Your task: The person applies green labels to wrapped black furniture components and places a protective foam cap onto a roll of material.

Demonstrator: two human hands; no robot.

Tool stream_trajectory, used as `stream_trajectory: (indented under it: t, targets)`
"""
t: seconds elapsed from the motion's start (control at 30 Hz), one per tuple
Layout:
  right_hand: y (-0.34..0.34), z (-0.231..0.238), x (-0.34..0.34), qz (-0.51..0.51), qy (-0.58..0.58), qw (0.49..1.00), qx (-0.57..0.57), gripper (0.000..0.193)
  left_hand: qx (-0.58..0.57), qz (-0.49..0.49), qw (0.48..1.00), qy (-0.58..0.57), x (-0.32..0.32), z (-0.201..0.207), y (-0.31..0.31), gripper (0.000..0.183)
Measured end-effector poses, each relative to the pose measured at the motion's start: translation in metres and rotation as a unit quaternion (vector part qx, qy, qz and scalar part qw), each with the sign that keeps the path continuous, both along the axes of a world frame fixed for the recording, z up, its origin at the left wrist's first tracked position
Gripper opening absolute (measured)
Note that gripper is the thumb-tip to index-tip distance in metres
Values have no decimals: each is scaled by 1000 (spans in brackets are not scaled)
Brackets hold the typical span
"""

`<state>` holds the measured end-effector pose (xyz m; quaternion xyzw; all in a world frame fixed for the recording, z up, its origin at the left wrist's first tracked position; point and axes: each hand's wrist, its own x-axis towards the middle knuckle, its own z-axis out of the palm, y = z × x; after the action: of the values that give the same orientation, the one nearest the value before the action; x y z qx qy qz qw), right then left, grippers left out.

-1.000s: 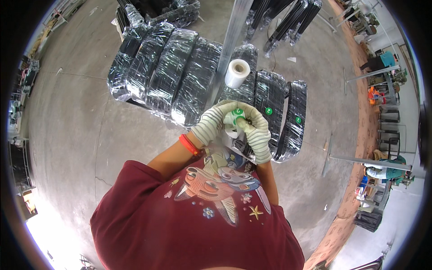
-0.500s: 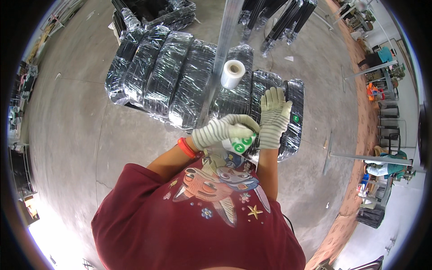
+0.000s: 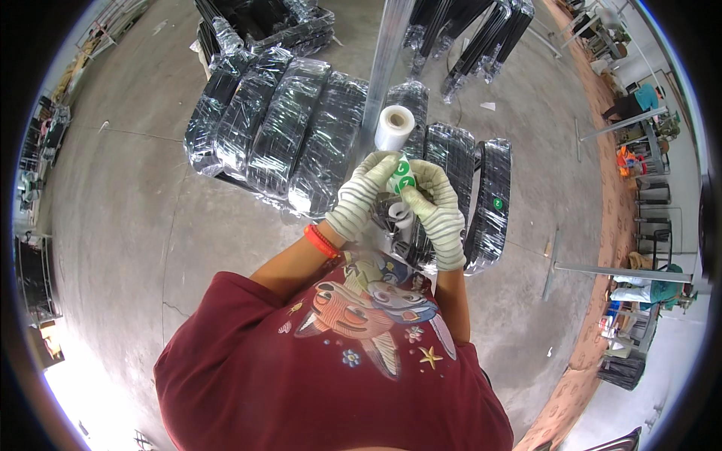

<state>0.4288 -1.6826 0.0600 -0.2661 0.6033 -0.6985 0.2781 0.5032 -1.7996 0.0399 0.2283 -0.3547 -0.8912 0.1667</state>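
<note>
Both my hands wear pale striped work gloves and meet in front of my chest. A strip of round green stickers [image 3: 404,180] on white backing is pinched between them. My left hand [image 3: 364,194] grips its left side, fingers closed. My right hand [image 3: 439,212] pinches its right edge with thumb and fingers. Below the strip, a white curled piece [image 3: 401,215] shows between my wrists; whether it belongs to the strip I cannot tell. A single green sticker [image 3: 497,204] sits on the rightmost film-wrapped black bundle [image 3: 489,233].
A roll of clear stretch film [image 3: 395,126] stands just beyond my hands, beside a metal post [image 3: 383,68]. Several wrapped black bundles [image 3: 286,124] line up to the left. More black frames [image 3: 481,37] lie farther back. At the right, people work by benches [image 3: 643,98].
My right hand has left the wrapped bundle at the right and come to the sticker strip. My left hand has raised the strip and moved it farther from my body.
</note>
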Motion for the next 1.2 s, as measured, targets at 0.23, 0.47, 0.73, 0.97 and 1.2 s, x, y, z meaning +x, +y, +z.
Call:
stream_trajectory:
  t: [0.23,0.47,0.73,0.97,1.2]
  targets:
    - [0,-11,0,3,24,999,-21,35,-20,-25,998,-49,3,0,2,31]
    - [7,-4,-2,14,165,985,42,34,-44,-77,991,-103,3,2,1,33]
    - [10,-8,2,15,70,997,41,22,-82,-88,986,-118,2,-16,2,28]
    - [8,-15,6,6,95,992,77,15,-41,-54,985,-157,2,-22,4,36]
    - [3,-16,4,-43,169,984,-30,13,25,-42,981,-189,13,-40,4,45]
